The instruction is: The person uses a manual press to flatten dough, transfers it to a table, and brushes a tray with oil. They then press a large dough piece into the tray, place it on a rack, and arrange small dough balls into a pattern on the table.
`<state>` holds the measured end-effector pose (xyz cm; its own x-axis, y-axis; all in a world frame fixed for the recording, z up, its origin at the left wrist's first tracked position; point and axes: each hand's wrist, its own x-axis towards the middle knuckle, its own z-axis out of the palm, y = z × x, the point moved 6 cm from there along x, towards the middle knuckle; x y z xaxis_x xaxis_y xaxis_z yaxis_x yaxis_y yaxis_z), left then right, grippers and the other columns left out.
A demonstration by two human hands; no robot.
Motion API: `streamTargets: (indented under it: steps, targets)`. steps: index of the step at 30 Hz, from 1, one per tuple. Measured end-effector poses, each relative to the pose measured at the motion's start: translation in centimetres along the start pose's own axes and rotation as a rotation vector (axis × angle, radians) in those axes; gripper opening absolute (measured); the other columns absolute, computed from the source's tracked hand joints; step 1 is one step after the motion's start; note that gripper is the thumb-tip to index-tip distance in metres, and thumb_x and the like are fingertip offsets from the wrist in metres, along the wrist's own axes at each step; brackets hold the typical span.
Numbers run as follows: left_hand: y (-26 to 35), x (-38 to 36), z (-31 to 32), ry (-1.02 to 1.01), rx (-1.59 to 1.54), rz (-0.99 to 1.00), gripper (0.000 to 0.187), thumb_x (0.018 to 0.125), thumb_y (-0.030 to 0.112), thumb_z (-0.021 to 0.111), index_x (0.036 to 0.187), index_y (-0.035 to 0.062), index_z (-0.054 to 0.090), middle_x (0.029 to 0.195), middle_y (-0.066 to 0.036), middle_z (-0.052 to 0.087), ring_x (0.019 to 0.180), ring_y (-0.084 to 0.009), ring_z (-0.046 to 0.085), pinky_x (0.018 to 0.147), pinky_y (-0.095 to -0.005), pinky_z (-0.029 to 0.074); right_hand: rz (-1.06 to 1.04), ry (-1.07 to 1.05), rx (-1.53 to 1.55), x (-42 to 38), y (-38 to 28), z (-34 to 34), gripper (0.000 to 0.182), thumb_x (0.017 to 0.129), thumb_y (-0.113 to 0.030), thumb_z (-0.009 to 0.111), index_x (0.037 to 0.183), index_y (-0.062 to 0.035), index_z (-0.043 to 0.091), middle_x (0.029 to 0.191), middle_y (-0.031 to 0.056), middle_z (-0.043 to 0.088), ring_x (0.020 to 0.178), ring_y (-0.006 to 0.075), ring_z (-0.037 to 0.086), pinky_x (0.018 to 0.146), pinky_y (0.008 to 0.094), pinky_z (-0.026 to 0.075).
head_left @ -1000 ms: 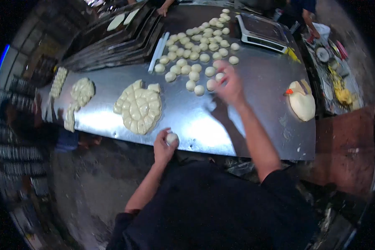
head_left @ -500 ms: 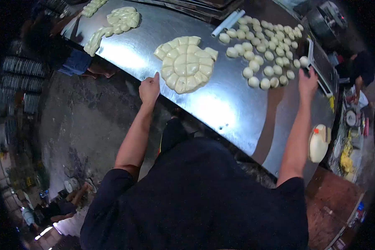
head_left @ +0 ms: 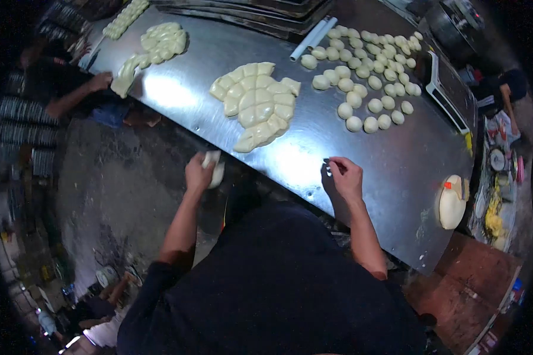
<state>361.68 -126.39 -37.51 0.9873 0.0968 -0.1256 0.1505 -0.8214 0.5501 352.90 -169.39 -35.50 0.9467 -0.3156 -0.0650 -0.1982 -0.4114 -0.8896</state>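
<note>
My left hand (head_left: 200, 173) is closed round a pale piece of dough (head_left: 217, 170), just off the table's near edge. Over the shiny metal table (head_left: 385, 207), my right hand (head_left: 346, 176) has its fingers curled and pinched. Something small and dark shows at its fingertips, too small to name. Between and beyond the hands lies a flat slab of dough (head_left: 257, 97) scored into sections, with a flap pointing toward me. Many round dough balls (head_left: 374, 106) sit loosely grouped at the far right of the table.
Two pale tubes (head_left: 314, 38) lie by the balls, near stacked dark trays (head_left: 243, 18). A flat scale-like device (head_left: 447, 97) stands at the right, with a pale oval object (head_left: 453, 204) nearer me. At left, a co-worker's hand (head_left: 100, 81) touches another dough strip (head_left: 124, 80).
My right hand has moved left and nearer, away from the scale-like device. My left hand has dropped back off the edge and now holds dough. A flap of the slab now extends toward me.
</note>
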Motion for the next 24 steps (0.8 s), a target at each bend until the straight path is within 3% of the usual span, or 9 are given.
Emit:
streamTargets:
  steps: [5, 10, 12, 15, 18, 20, 22, 23, 24]
  targets:
    - [-0.3, -4.9, 0.1, -0.017, -0.044, -0.208, 0.026, 0.075, 0.02, 0.072, 0.086, 0.0003, 0.059, 0.08, -0.02, 0.066, 0.078, -0.0314, 0.067, 0.072, -0.0422, 0.051, 0.147, 0.024, 0.122, -2.1, 2.8, -0.7, 0.023, 0.089, -0.016, 0.066, 0.108, -0.0032, 0.07, 0.09, 0.0092, 0.072, 0.076, 0.0151, 0.067, 0.072, 0.0279, 0.053]
    - [23.3, -5.7, 4.8, -0.459, -0.906, -0.017, 0.048, 0.081, -0.004, 0.058, 0.124, 0.0095, 0.041, 0.095, -0.008, 0.061, 0.083, -0.0167, 0.062, 0.07, -0.0311, 0.053, -0.328, 0.079, 0.228, -1.0, -9.7, 0.6, 0.036, 0.096, -0.026, 0.057, 0.123, -0.0022, 0.058, 0.096, 0.0141, 0.064, 0.084, 0.0249, 0.064, 0.077, 0.0337, 0.05]
    - [30.5, -7.3, 4.8, -0.659, -1.097, 0.262, 0.047, 0.08, -0.004, 0.058, 0.123, 0.0086, 0.044, 0.097, -0.009, 0.062, 0.087, -0.0161, 0.062, 0.075, -0.0262, 0.05, -0.416, 0.288, 0.249, -0.6, -10.9, -2.9, 0.025, 0.094, -0.024, 0.06, 0.101, -0.0001, 0.063, 0.086, 0.0175, 0.061, 0.078, 0.0325, 0.063, 0.072, 0.0376, 0.049]
    - [31.4, -5.1, 2.4, -0.423, -0.637, 0.638, 0.023, 0.081, -0.003, 0.049, 0.102, 0.0021, 0.059, 0.094, -0.01, 0.064, 0.091, -0.0144, 0.061, 0.08, -0.0289, 0.051, -0.612, 0.471, -0.179, -3.7, -9.3, -10.1, 0.011, 0.086, -0.012, 0.065, 0.081, -0.0029, 0.061, 0.073, 0.0149, 0.058, 0.066, 0.0343, 0.059, 0.058, 0.0397, 0.047]
    - [24.7, -1.8, 2.3, -0.323, -0.49, 0.182, 0.03, 0.08, 0.013, 0.054, 0.106, 0.0018, 0.061, 0.094, -0.017, 0.067, 0.095, -0.0264, 0.068, 0.083, -0.0407, 0.053, -0.142, 0.696, -0.311, -8.3, 3.4, -15.7, 0.013, 0.087, -0.014, 0.062, 0.086, -0.001, 0.064, 0.075, 0.0144, 0.063, 0.069, 0.0314, 0.062, 0.066, 0.0433, 0.048]
    - [17.1, -0.6, 8.3, -0.035, -0.172, 0.442, 0.029, 0.079, 0.022, 0.064, 0.101, 0.0023, 0.063, 0.105, -0.024, 0.059, 0.108, -0.0379, 0.055, 0.095, -0.0489, 0.042, 0.193, 0.699, -0.441, -12.6, 10.6, -15.7, 0.006, 0.08, -0.009, 0.065, 0.082, -0.0035, 0.066, 0.077, 0.0134, 0.065, 0.078, 0.0302, 0.063, 0.068, 0.0397, 0.049]
    - [17.6, -5.4, 12.0, -0.122, 0.215, 0.733, 0.026, 0.077, 0.023, 0.067, 0.093, 0.0024, 0.064, 0.098, -0.017, 0.057, 0.098, -0.0362, 0.053, 0.089, -0.0502, 0.041, -0.005, 0.401, -0.447, -12.9, 11.6, -10.3, 0.02, 0.075, -0.008, 0.069, 0.095, -0.0051, 0.066, 0.095, 0.016, 0.065, 0.092, 0.0277, 0.059, 0.089, 0.0436, 0.04]
    - [19.5, -7.1, 14.0, -0.03, 0.171, 0.885, 0.022, 0.078, 0.022, 0.067, 0.089, 0.0028, 0.063, 0.096, -0.016, 0.057, 0.095, -0.0356, 0.052, 0.088, -0.0505, 0.04, -0.307, 0.884, -0.34, -13.8, 14.0, -7.0, 0.025, 0.072, -0.008, 0.071, 0.095, -0.007, 0.064, 0.099, 0.0119, 0.063, 0.095, 0.0272, 0.057, 0.091, 0.0496, 0.036]
    - [22.7, -9.8, 14.5, 0.055, 0.095, 1.017, 0.019, 0.078, 0.02, 0.067, 0.085, 0.0032, 0.063, 0.094, -0.014, 0.056, 0.092, -0.0349, 0.051, 0.086, -0.0508, 0.039, -0.316, 0.943, -0.444, -11.9, 11.5, -5.3, 0.023, 0.064, -0.015, 0.072, 0.086, -0.0105, 0.066, 0.096, 0.0081, 0.057, 0.089, 0.0238, 0.054, 0.083, 0.0416, 0.041]
